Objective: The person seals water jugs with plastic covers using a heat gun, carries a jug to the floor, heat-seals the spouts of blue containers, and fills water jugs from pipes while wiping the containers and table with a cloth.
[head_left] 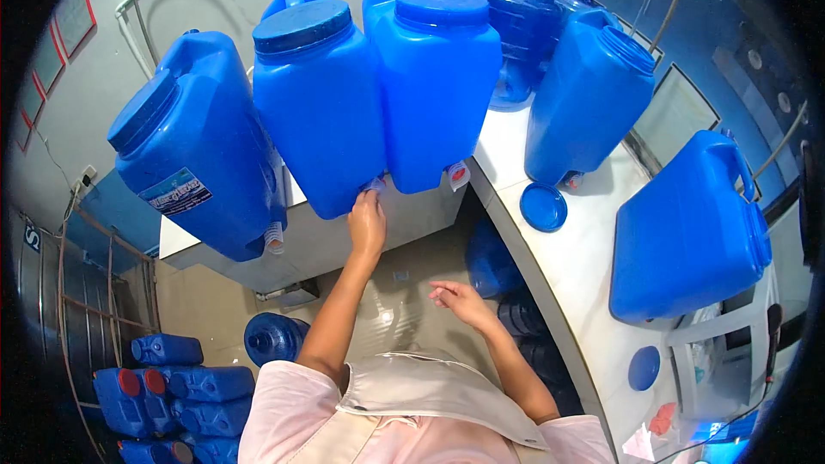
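Observation:
My left hand (368, 216) reaches forward, its fingers closed at the plastic-covered tap (375, 185) low on the front of a blue water container (320, 112) with a dark blue screw lid. Most of that tap is hidden by the fingers. Close on its right stands a similar blue container (440, 94), whose wrapped tap (458, 175) shows some red. To the left, a tilted-looking labelled container (193, 150) has a wrapped tap (274, 238) at its lower corner. My right hand (460, 302) hangs in the air before the counter, fingers loosely apart and holding nothing.
On the curved white counter (550, 279) at right stand a lidless blue container (589, 103), a loose round lid (543, 207) and another container (687, 232). Round bottles (516, 13) stand behind. Blue jugs (210, 385) are stacked low left; a round bottle (275, 339) is on the floor.

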Tool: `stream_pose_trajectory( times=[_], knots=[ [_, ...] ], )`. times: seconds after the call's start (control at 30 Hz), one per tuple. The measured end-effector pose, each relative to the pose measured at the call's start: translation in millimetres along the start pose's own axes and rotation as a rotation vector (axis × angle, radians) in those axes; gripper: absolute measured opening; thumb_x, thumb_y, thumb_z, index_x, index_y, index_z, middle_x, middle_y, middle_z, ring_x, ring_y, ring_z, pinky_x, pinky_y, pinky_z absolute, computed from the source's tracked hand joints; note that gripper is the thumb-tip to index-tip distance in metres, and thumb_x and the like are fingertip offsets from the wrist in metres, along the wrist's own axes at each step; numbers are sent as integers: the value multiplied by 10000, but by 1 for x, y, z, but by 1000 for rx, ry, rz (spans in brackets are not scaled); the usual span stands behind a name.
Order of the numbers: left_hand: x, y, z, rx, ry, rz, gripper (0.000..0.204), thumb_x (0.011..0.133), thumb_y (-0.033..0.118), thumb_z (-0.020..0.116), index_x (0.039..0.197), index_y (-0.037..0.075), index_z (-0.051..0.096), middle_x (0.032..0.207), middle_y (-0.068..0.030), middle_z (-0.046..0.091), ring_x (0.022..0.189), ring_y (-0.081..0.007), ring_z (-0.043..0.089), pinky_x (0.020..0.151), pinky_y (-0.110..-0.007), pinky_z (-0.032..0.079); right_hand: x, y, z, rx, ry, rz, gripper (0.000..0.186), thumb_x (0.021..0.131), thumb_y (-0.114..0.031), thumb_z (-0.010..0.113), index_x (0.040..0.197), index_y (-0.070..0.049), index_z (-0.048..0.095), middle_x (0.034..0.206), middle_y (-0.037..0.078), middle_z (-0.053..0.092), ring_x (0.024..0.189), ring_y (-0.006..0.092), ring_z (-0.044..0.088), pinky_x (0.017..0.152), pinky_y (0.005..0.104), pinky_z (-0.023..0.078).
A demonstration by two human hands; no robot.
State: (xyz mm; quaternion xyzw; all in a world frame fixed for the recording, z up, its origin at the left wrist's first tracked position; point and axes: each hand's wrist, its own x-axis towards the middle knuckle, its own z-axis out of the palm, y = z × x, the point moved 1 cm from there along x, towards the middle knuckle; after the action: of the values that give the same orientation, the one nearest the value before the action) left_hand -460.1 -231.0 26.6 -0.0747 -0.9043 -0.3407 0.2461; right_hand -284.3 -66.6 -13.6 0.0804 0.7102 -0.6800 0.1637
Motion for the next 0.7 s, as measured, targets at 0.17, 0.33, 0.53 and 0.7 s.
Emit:
stream_pose_trajectory(
  times=[0.17,0.33,0.53,0.7],
  knots=[
    [5,-9,9,-35,10,163,172,721,-30,508,854,9,608,802,-183,600,768,-363,577,670,-440,449,-3,-4,2,-8,-17,22,336,905,-169,472,1187,8,517,982,78,625,841,132,581,776,250,448],
    [15,-4,28,374,-155,379,91,677,-1,564,760,18,598,756,-153,619,735,-298,605,644,-416,454,-3,-1,1,-2,-49,41,374,913,-187,473,1217,31,479,995,55,605,876,115,556,826,248,443],
    [14,-5,52,602,-237,347,74,682,18,588,752,40,576,707,-114,605,750,-227,624,627,-367,504,-10,-3,2,-55,-61,36,358,914,-187,473,1189,41,503,994,64,606,876,121,561,826,245,439],
    [7,-10,44,591,-234,419,101,737,50,545,832,19,558,809,-137,564,754,-240,618,565,-275,537,-15,-3,0,-29,-48,41,349,912,-175,467,1182,42,509,1009,84,605,886,133,571,829,249,440]
  ],
)
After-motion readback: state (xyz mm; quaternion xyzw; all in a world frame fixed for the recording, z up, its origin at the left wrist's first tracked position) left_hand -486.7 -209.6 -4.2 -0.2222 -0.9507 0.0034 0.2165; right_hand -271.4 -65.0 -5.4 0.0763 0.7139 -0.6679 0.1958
